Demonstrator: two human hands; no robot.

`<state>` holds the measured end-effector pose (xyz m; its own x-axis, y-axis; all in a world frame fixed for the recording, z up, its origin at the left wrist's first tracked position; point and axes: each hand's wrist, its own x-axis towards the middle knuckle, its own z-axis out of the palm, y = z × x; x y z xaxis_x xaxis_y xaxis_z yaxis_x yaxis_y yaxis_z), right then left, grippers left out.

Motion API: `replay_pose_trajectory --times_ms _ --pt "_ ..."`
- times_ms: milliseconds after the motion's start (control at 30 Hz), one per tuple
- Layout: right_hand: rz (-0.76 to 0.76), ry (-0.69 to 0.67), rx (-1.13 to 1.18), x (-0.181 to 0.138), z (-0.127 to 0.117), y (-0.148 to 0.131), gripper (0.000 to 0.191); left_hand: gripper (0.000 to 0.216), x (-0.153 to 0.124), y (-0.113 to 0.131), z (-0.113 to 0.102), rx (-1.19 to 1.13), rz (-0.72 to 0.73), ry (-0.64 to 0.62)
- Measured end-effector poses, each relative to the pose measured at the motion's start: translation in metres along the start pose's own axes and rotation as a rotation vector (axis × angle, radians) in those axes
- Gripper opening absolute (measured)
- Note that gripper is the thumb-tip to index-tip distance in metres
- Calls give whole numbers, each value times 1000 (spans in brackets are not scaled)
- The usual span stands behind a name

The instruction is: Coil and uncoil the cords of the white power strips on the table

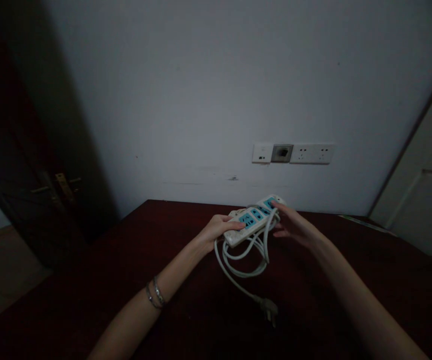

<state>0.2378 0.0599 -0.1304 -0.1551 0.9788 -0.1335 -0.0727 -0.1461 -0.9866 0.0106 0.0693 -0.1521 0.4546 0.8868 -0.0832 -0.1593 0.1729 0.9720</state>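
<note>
Both my hands hold a white power strip (254, 219) with blue sockets above a dark red table (88, 280). My left hand (218, 229) grips its near end, thumb on top. My right hand (294, 225) is closed on the far end, where the white cord (246, 260) is looped around the strip. The cord hangs down in loops and its plug (269, 308) dangles near the table surface.
On the white wall behind the table sits a row of wall sockets (294, 153). A dark door with a brass handle (63, 187) stands open at the left. A white door (426, 200) is at the right. Something flat and light (366, 223) lies at the table's far right edge.
</note>
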Motion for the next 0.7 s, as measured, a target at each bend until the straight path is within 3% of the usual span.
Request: replay_pose_trajectory --times_ms 133,267,367,500,700 --pt "-42 150 -21 3 3 1 27 35 3 -2 -5 -19 -34 -67" --pt "-102 258 127 4 -1 0 17 31 9 -4 -19 -168 -19 -160" --pt "-164 270 264 6 -10 0 12 27 15 -9 -29 -288 13 -243" --pt "-220 267 319 11 -18 1 11 28 22 -20 -36 -271 60 -334" --pt "-191 304 542 12 -14 -1 8 26 29 -28 -41 -200 36 -190"
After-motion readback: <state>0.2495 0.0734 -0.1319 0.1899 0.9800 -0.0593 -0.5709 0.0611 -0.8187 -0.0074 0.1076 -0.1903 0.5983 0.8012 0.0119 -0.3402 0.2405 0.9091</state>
